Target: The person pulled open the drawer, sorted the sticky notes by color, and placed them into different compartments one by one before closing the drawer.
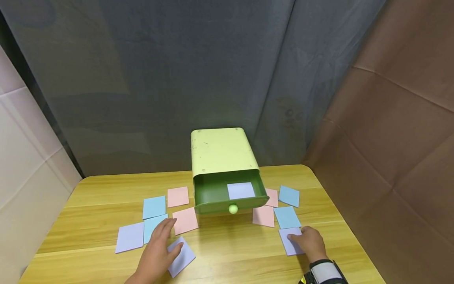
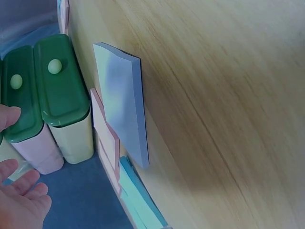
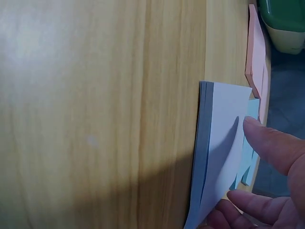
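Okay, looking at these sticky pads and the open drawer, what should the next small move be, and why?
I'd probably secure the right hand's grip on the right-side lilac pad: thumb and fingers are at it, though a firm hold isn't clear, and the drawer stands open with another lilac pad inside.

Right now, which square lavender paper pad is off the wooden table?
The lavender pad inside the open green drawer; the other three lie on the table: one far left, one by the left hand, one by the right hand.
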`<control>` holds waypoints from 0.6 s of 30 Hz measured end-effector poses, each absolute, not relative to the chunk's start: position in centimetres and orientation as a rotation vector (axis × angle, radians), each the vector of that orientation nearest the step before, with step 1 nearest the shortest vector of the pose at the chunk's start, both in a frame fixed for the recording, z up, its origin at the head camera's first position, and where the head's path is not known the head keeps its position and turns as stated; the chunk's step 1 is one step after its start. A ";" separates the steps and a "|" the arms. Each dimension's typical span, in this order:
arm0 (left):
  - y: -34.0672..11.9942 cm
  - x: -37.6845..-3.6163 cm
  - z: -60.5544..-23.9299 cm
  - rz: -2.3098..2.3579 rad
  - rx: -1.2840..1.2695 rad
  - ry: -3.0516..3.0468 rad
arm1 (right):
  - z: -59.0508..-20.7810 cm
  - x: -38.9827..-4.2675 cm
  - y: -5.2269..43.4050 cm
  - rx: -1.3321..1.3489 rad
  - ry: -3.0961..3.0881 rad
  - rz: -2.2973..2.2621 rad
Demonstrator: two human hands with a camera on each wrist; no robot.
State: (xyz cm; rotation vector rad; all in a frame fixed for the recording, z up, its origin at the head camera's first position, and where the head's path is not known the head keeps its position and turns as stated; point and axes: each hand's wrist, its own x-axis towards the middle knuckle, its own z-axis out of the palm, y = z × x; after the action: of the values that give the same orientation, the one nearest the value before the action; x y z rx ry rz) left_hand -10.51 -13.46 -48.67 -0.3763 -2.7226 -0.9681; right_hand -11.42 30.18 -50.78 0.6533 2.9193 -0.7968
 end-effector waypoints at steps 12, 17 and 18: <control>-13.4 -10.5 -48.6 -0.996 -0.372 -2.740 | -51.0 -11.5 29.9 0.680 2.893 -0.725; -13.4 -10.5 -48.7 -0.993 -0.376 -2.733 | -51.0 -11.7 29.9 0.694 2.876 -0.717; -13.4 -10.5 -48.7 -0.992 -0.378 -2.731 | -51.0 -11.8 29.9 0.697 2.872 -0.717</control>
State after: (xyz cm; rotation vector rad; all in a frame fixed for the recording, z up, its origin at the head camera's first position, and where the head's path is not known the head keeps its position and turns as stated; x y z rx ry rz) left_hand -10.55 -13.37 -48.75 -0.3783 -2.7306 -0.9922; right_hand -11.76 29.94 -51.00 0.6970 2.8716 -0.7165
